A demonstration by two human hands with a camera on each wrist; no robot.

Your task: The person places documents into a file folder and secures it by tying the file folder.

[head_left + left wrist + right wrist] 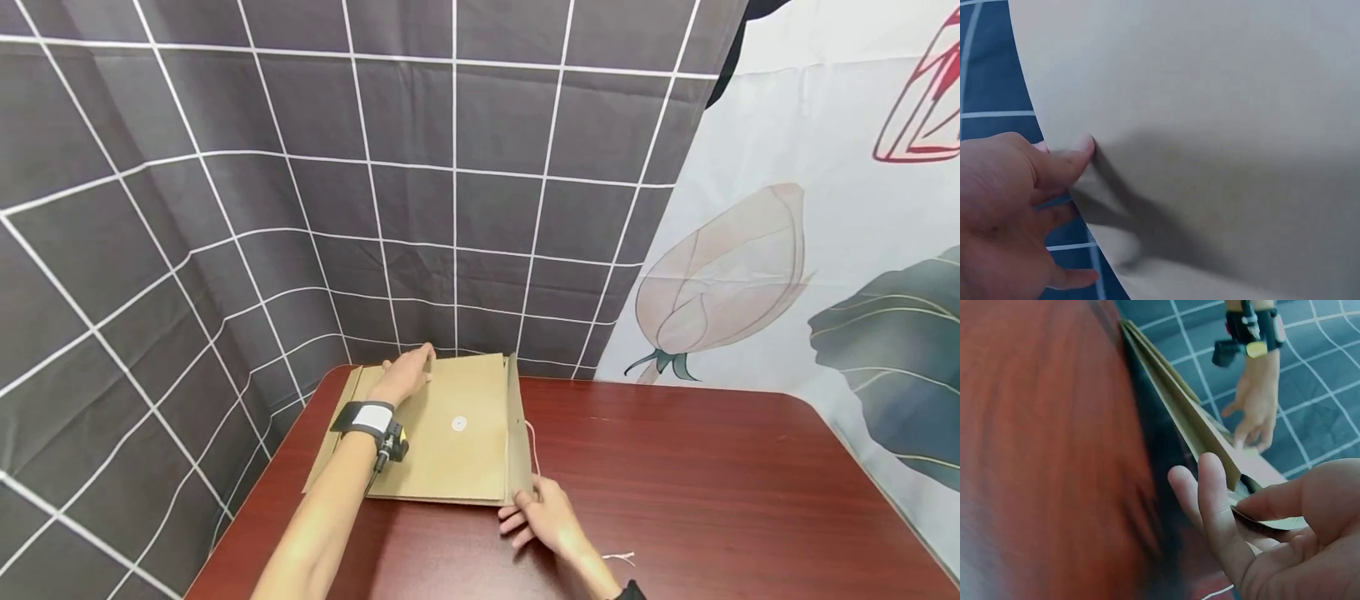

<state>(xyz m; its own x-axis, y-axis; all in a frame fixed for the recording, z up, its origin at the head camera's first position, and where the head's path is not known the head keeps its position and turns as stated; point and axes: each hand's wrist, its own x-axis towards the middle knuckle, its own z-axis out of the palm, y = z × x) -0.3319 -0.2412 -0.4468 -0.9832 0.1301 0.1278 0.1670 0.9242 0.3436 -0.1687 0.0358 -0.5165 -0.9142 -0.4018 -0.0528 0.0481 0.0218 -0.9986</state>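
A tan kraft-paper file envelope (465,467) lies on the table, with a round white button (459,424) on its face. My left hand (405,375) grips its far edge near the left end; in the left wrist view the thumb of my left hand (1004,200) presses on the paper while other fingers are beyond the edge. Along the right side, the flap (517,433) stands partly raised. My right hand (551,517) pinches the flap's near corner; the right wrist view shows thumb and a finger of my right hand (1297,544) on it, two other fingers extended.
The envelope is on a reddish-brown wooden table (675,475). A white string (534,442) trails from the flap, and a frayed white string end (618,556) shows beside my right wrist. Behind hang a dark grid-patterned cloth (495,208) and a white flower-printed cloth (720,275).
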